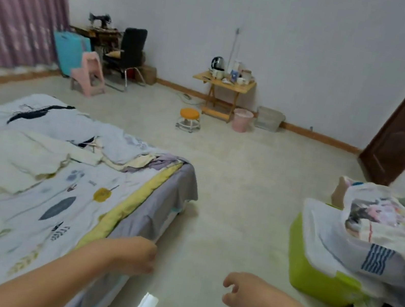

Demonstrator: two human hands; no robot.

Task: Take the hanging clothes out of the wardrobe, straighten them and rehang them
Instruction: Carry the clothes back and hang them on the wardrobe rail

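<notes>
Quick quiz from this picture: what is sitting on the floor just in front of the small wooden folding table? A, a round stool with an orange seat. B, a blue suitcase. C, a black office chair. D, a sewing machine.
A: the orange-seated stool stands on the floor just in front of the wooden folding table, beside a pink bucket.

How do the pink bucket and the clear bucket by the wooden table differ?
The pink bucket is opaque, round and narrower; the clear bucket is see-through, wider and boxier. The pink bucket stands right beside the wooden table, nearer the orange stool; the clear bucket stands farther right, close to the wall. Both stand upright on the floor, open-topped.
</notes>
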